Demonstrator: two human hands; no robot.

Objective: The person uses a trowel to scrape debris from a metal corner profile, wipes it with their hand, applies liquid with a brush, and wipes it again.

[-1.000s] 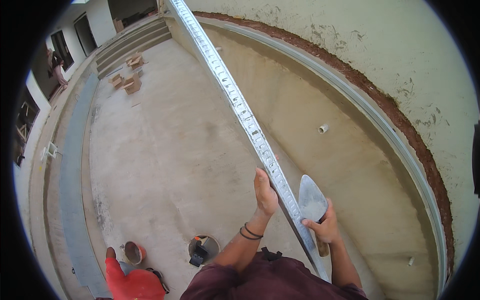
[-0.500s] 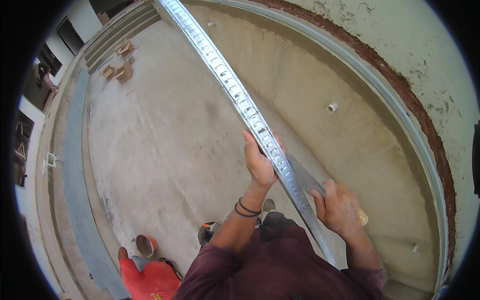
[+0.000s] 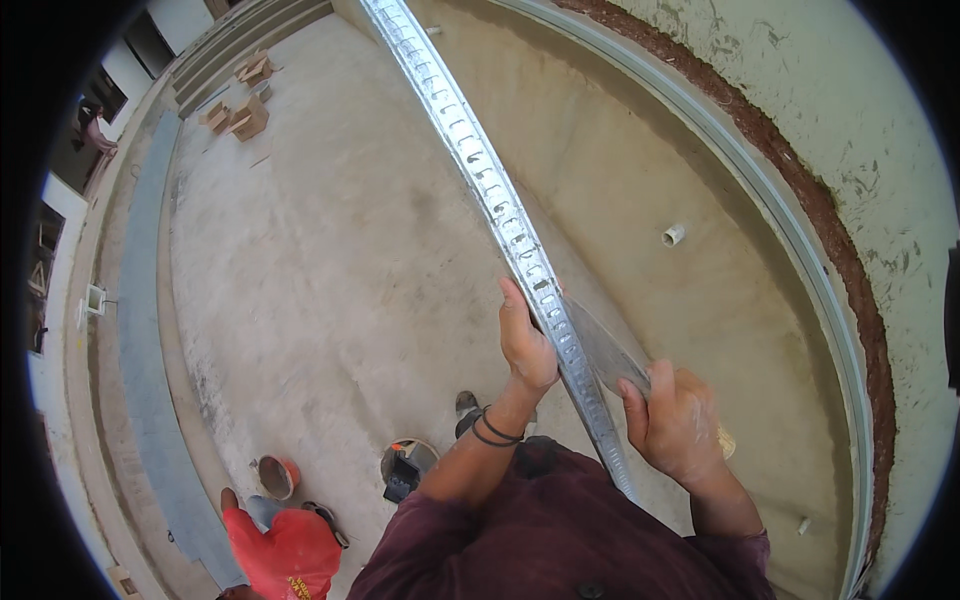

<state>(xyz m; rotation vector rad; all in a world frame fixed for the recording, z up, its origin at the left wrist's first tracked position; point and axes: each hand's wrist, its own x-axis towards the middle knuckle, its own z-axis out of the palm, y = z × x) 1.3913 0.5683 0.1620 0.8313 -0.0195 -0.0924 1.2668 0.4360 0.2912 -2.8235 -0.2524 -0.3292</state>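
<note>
A long galvanised metal channel (image 3: 487, 186) with a row of slots runs diagonally from the top of the view down to my torso. My left hand (image 3: 528, 345) is closed around it at its lower half, thumb along the near-left edge. My right hand (image 3: 680, 425) grips a flat grey-bladed tool (image 3: 604, 345), just right of the channel. Its blade reaches up against or behind the channel's right edge; contact is unclear. A pale yellow end, likely of its handle, shows beyond my right hand.
A person in a red shirt (image 3: 282, 550) is at the lower left beside a reddish bucket (image 3: 278, 477). Another bucket (image 3: 425, 455) with dark items stands by my feet. Cardboard boxes (image 3: 248, 118) lie far left. A white pipe stub (image 3: 673, 235) projects from the right wall.
The view has shifted slightly. The channel's upper end appears further right and its lower end further left. Both hands keep their grips, and more of the bucket by my feet shows.
</note>
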